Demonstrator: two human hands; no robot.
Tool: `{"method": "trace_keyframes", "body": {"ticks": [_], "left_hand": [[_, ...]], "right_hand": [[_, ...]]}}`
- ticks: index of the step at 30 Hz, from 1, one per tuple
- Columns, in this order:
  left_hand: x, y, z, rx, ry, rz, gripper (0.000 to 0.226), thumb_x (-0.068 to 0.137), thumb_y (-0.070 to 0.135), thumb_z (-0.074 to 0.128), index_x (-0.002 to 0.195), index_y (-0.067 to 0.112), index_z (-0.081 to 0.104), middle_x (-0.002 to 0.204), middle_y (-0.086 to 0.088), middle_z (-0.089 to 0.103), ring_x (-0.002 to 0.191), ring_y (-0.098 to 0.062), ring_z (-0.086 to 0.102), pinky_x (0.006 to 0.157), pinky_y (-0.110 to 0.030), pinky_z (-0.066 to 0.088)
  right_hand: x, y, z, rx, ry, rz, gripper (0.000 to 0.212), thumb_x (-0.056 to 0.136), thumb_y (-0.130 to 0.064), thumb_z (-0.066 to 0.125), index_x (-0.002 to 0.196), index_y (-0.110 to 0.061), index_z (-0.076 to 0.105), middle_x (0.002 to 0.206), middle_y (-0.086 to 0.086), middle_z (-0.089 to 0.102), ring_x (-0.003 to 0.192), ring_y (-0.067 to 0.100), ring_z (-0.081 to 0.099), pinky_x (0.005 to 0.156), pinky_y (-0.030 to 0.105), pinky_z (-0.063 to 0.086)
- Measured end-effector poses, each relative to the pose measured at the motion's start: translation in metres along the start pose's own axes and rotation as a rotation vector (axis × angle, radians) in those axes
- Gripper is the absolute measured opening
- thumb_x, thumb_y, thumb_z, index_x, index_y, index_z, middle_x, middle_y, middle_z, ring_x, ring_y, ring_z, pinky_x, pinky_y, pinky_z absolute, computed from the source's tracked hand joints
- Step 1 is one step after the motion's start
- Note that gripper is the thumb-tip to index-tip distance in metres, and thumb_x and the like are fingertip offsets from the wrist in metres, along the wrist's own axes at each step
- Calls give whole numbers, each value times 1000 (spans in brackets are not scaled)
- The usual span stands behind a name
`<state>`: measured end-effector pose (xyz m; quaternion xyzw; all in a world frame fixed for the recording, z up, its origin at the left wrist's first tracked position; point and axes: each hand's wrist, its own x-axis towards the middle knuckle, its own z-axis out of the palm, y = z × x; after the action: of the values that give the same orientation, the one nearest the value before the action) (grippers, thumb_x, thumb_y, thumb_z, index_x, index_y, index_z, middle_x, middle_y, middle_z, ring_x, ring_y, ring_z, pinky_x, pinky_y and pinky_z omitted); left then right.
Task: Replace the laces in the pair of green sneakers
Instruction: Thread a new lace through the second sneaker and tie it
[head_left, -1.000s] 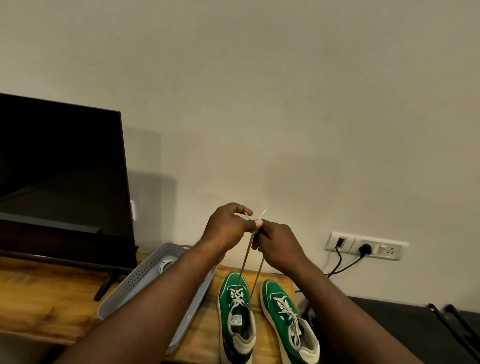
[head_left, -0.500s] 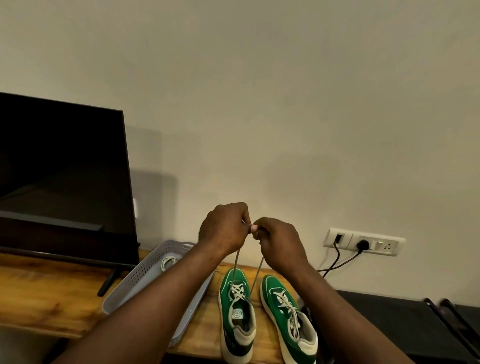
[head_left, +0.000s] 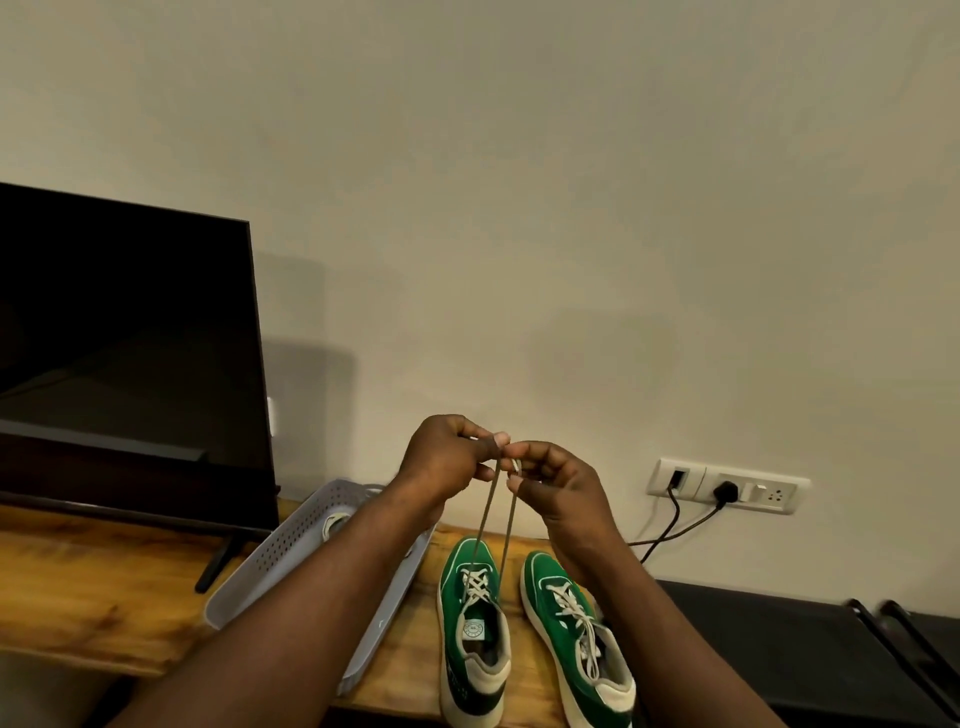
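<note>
Two green sneakers stand side by side on the wooden table (head_left: 93, 597), toes toward the wall. The left sneaker (head_left: 470, 634) is laced only over its lower eyelets, and two taut ends of its pale lace (head_left: 485, 514) rise from it to my hands. My left hand (head_left: 447, 457) pinches one end and my right hand (head_left: 558, 480) pinches the other, both held close together above the shoes. The right sneaker (head_left: 574, 636) is laced along its full length with a pale lace.
A grey perforated basket (head_left: 291, 545) lies left of the shoes under my left forearm, with a coiled lace (head_left: 335, 522) inside. A dark TV (head_left: 130, 353) stands at the left. A wall socket strip (head_left: 727, 486) with plugged cables is right; a black surface (head_left: 810, 649) lies below it.
Both hands dropped slightly and the right hand's fingers loosened apart a little; both still hold the lace ends above the left sneaker. The camera view shifted a little.
</note>
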<state>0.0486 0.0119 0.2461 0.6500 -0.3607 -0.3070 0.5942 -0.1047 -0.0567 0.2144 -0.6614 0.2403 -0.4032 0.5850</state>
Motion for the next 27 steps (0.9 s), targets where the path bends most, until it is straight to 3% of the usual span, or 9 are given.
{"method": "trace_keyframes", "body": {"ticks": [2, 5, 7, 11, 17, 19, 21, 23, 27], "left_hand": [[-2, 0, 1, -9, -42, 3, 22, 93, 25, 80, 98, 5, 71, 86, -4, 79, 61, -11, 70, 53, -22, 44], [0, -1, 3, 1, 1, 14, 20, 94, 26, 79, 97, 8, 71, 90, -2, 79, 67, -13, 75, 59, -25, 47], [3, -2, 2, -42, 57, -9, 18, 97, 25, 76, 100, 8, 70, 96, 0, 80, 74, -14, 78, 65, -28, 50], [1, -8, 5, -302, -54, -70, 11, 106, 19, 61, 101, 10, 59, 103, 0, 82, 84, -23, 79, 67, -30, 54], [10, -23, 17, -559, 44, -178, 11, 108, 18, 58, 104, 8, 61, 81, -4, 73, 61, -13, 67, 59, -26, 52], [16, -32, 14, -327, 82, -113, 13, 108, 22, 59, 100, 12, 58, 77, -4, 67, 57, -12, 58, 58, -29, 47], [21, -43, 7, 235, 27, 85, 16, 106, 28, 61, 95, 17, 55, 81, -3, 69, 64, -17, 60, 61, -29, 42], [24, -54, -2, 713, -111, 235, 15, 105, 34, 61, 101, 20, 60, 91, -3, 70, 81, -22, 63, 65, -30, 41], [30, -68, -21, 1161, -295, 367, 26, 101, 48, 63, 112, 29, 77, 109, 1, 76, 99, -22, 67, 76, -31, 49]], "right_hand": [[-2, 3, 2, -16, 81, -43, 17, 89, 2, 75, 101, -10, 77, 100, 10, 78, 98, 21, 73, 88, 36, 59], [2, 4, 6, 22, 197, -13, 7, 92, -6, 75, 98, -10, 77, 101, 2, 79, 93, 11, 71, 83, 30, 55], [6, 6, 4, 185, 272, 49, 4, 95, -7, 72, 95, -11, 73, 112, -3, 79, 105, 12, 71, 87, 30, 53], [8, 11, 6, 563, 375, 106, 2, 100, -12, 64, 99, -13, 63, 115, 14, 78, 112, 30, 73, 92, 41, 56], [17, 13, 14, 505, 477, 54, 7, 107, -14, 56, 106, -11, 62, 84, 6, 72, 82, 24, 75, 76, 35, 58], [23, 17, 7, 331, 529, 69, 17, 110, -16, 51, 103, -12, 66, 74, 1, 63, 69, 16, 64, 68, 31, 52], [28, 28, -6, -44, 520, 6, 25, 110, -17, 49, 101, -19, 72, 70, -4, 60, 63, 10, 52, 62, 26, 43], [31, 37, -20, -513, 392, -124, 25, 108, -19, 51, 101, -24, 74, 72, -9, 64, 60, 5, 50, 59, 26, 39], [32, 50, -46, -1169, -1, -210, 22, 108, -27, 50, 115, -24, 70, 92, -2, 74, 80, 20, 63, 70, 32, 36]]}}
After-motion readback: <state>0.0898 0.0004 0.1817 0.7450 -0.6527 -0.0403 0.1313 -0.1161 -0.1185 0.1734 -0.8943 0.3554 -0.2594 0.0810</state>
